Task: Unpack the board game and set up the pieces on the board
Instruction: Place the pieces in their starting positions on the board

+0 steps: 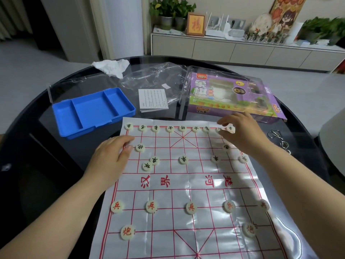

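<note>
A white plastic Chinese chess board sheet with red lines lies on the dark table. Black-lettered discs line its far row, with more discs on the rows nearer. Red-lettered discs stand on the near half. One black disc sits off its crossing beside another. My right hand pinches the far-right chariot disc at the back row. Resting flat on the sheet's left edge, my left hand has its fingertips beside a cannon disc.
An empty blue tray sits at the far left. Behind the board lie a folded instruction sheet, clear plastic wrap, the purple game box and a crumpled tissue. Metal wire puzzles lie at the right.
</note>
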`<action>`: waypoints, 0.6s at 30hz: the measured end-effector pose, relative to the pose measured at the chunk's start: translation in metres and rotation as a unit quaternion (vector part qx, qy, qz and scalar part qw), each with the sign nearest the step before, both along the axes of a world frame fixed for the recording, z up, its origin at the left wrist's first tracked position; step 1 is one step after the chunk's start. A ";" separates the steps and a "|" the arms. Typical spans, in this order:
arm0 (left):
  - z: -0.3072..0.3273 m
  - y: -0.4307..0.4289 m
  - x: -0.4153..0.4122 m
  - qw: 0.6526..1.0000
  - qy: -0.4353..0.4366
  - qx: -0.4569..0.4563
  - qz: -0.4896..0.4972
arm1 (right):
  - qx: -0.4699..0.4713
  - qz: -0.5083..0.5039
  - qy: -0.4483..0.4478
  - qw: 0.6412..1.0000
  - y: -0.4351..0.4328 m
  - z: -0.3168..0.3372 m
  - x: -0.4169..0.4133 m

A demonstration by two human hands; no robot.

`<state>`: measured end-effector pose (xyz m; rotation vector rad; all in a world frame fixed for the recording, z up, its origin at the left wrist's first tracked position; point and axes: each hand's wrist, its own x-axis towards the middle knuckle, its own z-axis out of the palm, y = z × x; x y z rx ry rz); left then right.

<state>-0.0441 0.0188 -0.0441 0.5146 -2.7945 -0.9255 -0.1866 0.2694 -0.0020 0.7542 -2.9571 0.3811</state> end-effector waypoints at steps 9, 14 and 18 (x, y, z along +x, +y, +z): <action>0.008 0.000 0.009 0.999 0.023 -0.019 -0.024 | 0.016 0.133 -0.041 0.990 -0.052 0.001 0.062; 0.011 0.000 0.003 0.998 0.007 -0.041 -0.055 | 0.038 0.174 -0.063 0.982 -0.083 -0.012 0.079; 0.015 0.001 0.003 0.995 0.008 -0.057 -0.081 | 0.029 0.179 -0.063 0.981 -0.093 -0.018 0.083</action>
